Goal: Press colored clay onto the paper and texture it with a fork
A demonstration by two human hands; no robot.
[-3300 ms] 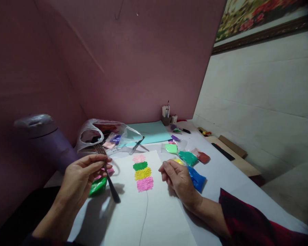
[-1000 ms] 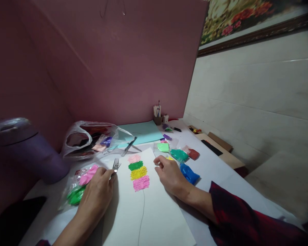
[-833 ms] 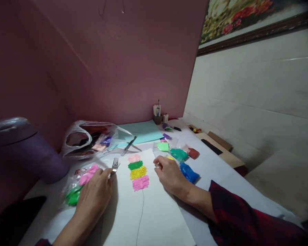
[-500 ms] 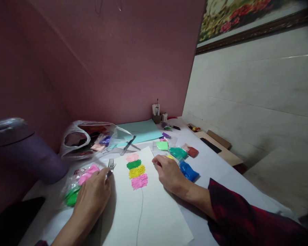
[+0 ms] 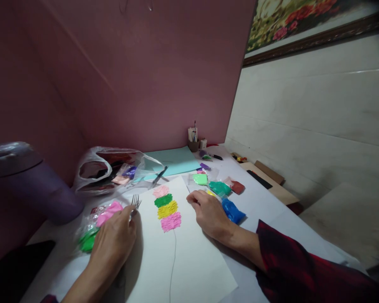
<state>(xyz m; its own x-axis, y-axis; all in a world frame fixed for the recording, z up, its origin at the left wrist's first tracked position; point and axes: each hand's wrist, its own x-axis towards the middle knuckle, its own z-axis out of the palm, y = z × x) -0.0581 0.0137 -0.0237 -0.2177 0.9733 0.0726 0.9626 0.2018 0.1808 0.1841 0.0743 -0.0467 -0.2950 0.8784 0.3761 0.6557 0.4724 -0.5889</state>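
Observation:
My left hand (image 5: 113, 235) is closed round a metal fork (image 5: 135, 204), its tines pointing up and away beside the paper's left edge. A white sheet of paper (image 5: 196, 265) lies between my hands. On it, textured clay blocks form a stack: pale pink (image 5: 161, 192), green (image 5: 163, 200), yellow (image 5: 167, 209) and bright pink (image 5: 171, 221). From the lowest block a thin drawn line (image 5: 174, 256) runs toward me. My right hand (image 5: 210, 212) has its fingers pinched together at the paper's right edge; the thumb tip is partly hidden.
Bagged pink clay (image 5: 109, 213) and green clay (image 5: 89, 240) lie by my left hand. Blue clay (image 5: 232, 211), teal clay (image 5: 220, 187) and red clay (image 5: 237, 187) lie right. A plastic bag (image 5: 91, 185), purple bottle (image 5: 34, 185), turquoise sheet (image 5: 177, 160) and brush cup (image 5: 193, 145) stand farther back.
The sheet of paper has shifted slightly away and to the left, carrying the clay stack with it. Both hands stay nearly in place, and the fork remains in my left hand.

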